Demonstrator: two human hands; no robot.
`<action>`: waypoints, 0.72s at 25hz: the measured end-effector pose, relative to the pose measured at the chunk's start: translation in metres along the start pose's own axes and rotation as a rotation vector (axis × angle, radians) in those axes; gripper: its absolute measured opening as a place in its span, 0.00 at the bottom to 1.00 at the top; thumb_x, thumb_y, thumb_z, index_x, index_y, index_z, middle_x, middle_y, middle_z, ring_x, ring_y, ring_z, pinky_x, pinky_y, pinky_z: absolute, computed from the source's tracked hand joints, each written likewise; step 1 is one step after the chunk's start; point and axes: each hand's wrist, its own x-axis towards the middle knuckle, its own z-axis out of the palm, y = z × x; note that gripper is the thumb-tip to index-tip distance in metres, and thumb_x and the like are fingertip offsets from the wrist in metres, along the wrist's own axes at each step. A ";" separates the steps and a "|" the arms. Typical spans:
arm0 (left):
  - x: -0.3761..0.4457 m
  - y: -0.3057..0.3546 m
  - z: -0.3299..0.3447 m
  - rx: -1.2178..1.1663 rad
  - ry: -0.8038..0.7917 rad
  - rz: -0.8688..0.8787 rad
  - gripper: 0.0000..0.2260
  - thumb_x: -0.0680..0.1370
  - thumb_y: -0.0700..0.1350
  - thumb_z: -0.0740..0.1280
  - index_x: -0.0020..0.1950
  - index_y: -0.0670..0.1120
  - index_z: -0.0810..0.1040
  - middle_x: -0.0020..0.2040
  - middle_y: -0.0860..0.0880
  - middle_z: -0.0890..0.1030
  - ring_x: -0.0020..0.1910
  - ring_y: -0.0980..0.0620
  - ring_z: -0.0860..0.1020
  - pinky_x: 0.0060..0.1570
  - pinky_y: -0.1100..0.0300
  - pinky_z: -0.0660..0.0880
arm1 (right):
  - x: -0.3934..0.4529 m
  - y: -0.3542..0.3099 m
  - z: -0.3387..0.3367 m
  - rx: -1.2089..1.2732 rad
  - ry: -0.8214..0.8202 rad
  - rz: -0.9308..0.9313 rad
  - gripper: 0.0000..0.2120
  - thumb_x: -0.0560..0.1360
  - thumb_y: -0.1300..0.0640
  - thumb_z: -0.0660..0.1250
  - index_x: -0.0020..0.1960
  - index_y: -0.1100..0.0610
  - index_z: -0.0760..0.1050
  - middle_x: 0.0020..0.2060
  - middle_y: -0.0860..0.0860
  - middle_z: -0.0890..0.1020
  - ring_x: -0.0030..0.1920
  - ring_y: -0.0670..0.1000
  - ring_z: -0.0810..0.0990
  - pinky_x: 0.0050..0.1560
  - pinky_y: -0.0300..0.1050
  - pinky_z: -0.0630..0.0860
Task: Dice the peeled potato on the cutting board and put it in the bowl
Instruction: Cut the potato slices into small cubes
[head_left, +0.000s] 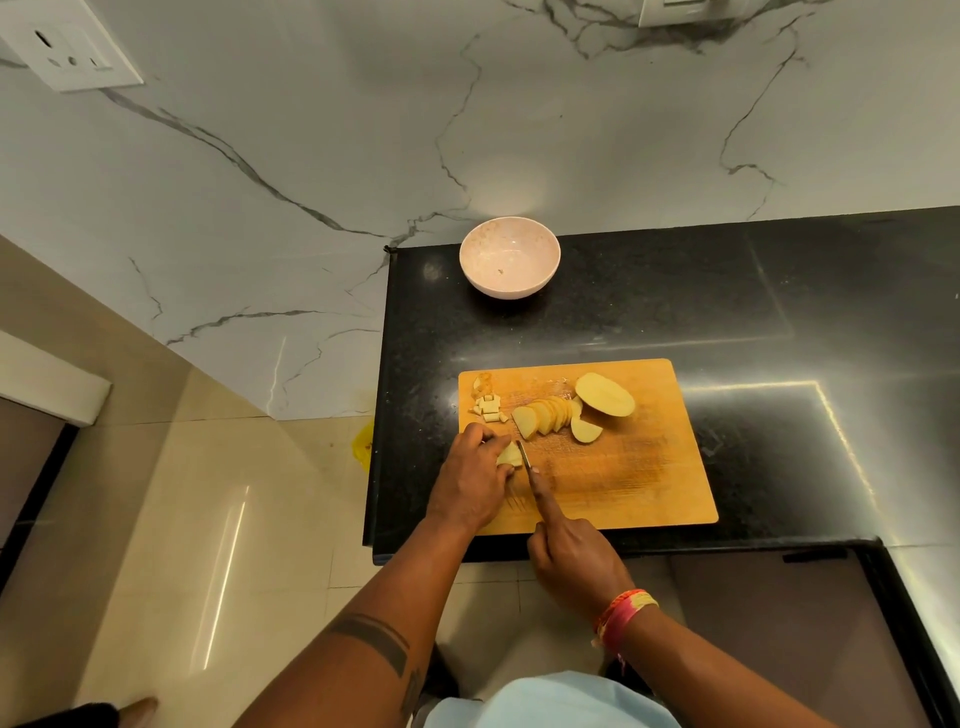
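Note:
A wooden cutting board (634, 483) lies on the black counter. On it a peeled potato half (605, 395) rests cut side up, beside a fanned row of slices (545, 415) and a loose slice (586, 431). Small diced pieces (488, 408) sit at the board's far left corner. My left hand (475, 475) presses a potato slice (509, 456) down on the board. My right hand (574, 561) grips a knife (525, 458) with the forefinger along its spine, and the blade stands against that slice. The pale pink bowl (510, 257) stands behind the board, holding no potato.
The black counter (779, 312) ends at its left edge just beside the board, with beige floor tiles below. A marble wall (311, 182) runs behind. A yellow object (363, 441) lies on the floor near the counter corner.

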 end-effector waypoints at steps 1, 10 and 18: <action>-0.001 0.000 0.000 0.001 0.001 -0.001 0.21 0.81 0.50 0.66 0.74 0.49 0.72 0.66 0.53 0.68 0.66 0.55 0.67 0.66 0.57 0.73 | 0.001 0.000 0.001 -0.005 -0.001 -0.009 0.35 0.82 0.51 0.53 0.81 0.43 0.35 0.31 0.49 0.76 0.29 0.49 0.74 0.30 0.48 0.70; -0.001 0.003 -0.001 0.011 0.017 0.002 0.20 0.81 0.49 0.67 0.73 0.49 0.73 0.65 0.53 0.69 0.64 0.55 0.68 0.63 0.61 0.72 | 0.000 -0.006 -0.002 -0.094 0.045 -0.017 0.35 0.82 0.50 0.52 0.81 0.45 0.34 0.31 0.48 0.75 0.28 0.47 0.72 0.28 0.45 0.68; 0.001 0.004 -0.001 0.009 0.017 -0.003 0.18 0.82 0.48 0.66 0.71 0.48 0.76 0.64 0.53 0.70 0.63 0.54 0.69 0.62 0.60 0.74 | 0.025 -0.015 -0.005 -0.126 -0.009 0.012 0.35 0.81 0.50 0.52 0.81 0.44 0.37 0.33 0.52 0.78 0.31 0.53 0.76 0.35 0.54 0.78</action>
